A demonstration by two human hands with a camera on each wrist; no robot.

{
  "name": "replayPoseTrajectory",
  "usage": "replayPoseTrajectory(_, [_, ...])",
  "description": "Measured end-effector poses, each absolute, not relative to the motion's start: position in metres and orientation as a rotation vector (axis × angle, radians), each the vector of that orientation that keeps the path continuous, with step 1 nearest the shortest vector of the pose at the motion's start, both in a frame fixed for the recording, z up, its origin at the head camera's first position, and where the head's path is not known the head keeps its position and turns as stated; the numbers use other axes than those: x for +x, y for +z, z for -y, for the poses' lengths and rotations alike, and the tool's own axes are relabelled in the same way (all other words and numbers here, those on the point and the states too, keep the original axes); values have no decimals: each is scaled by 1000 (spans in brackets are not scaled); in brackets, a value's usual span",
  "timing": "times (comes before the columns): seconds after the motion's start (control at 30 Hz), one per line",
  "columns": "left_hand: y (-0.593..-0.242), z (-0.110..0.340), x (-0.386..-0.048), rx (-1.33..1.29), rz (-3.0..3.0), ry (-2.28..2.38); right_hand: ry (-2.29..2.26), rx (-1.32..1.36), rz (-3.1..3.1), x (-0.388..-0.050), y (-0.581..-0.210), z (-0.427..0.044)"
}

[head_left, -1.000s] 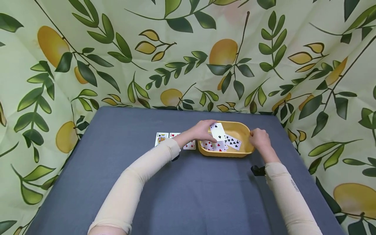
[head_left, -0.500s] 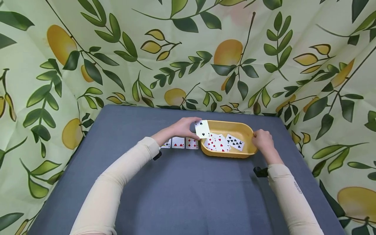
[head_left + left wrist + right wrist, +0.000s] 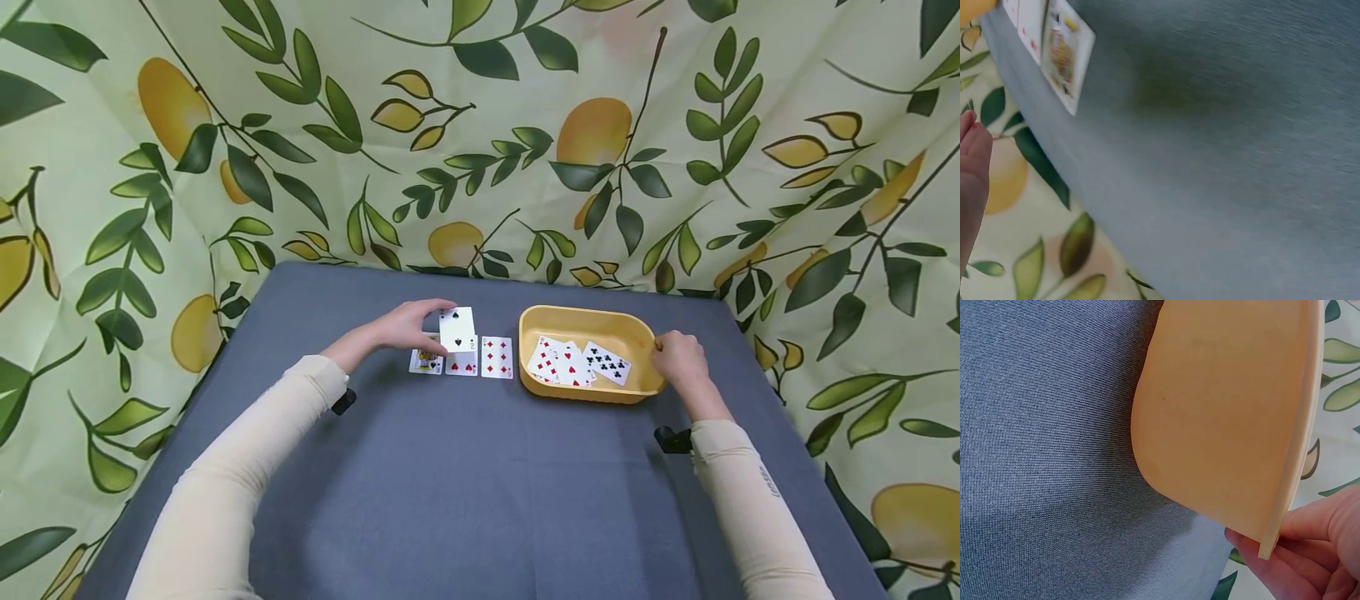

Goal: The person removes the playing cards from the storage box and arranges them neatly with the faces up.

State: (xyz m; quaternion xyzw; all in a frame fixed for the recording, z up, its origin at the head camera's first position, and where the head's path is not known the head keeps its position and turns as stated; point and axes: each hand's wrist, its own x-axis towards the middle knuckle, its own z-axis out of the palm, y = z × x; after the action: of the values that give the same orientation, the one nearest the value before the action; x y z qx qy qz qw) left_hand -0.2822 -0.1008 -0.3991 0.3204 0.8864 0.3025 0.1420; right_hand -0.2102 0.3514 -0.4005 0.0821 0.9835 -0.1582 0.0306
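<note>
My left hand (image 3: 408, 325) pinches a spade playing card (image 3: 457, 327) between thumb and fingers. That card hangs over a row of face-up cards and partly hides a hearts card (image 3: 461, 367) and a face card (image 3: 425, 364). At the row's right end lies a diamonds card (image 3: 497, 358). My right hand (image 3: 681, 358) grips the right end of a yellow tub (image 3: 587, 314); the right wrist view shows thumb and fingers on its rim. Inside the tub lie loose red cards (image 3: 561, 362) and a clubs card (image 3: 607, 363). In the left wrist view, only part of my left hand (image 3: 974, 162) shows.
A blue-grey cloth (image 3: 480, 483) covers the table. Behind it and along both sides hangs a leaf-and-fruit patterned curtain (image 3: 337, 233). The table's back edge runs just beyond the tub and the cards.
My left hand has carried the spade card leftward, from over the tub to above the row of cards. The right hand keeps its grip on the tub.
</note>
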Motion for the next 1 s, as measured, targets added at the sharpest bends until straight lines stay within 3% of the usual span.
replayPoseTrajectory(0.57, [-430,188,-280,795,-2469,1084,-499,286,-3005,-211,-401,-350])
replayPoseTrajectory(1.0, [-448,202,-281,798,-2456,933,-494,250,-3034,-211,-401,-351])
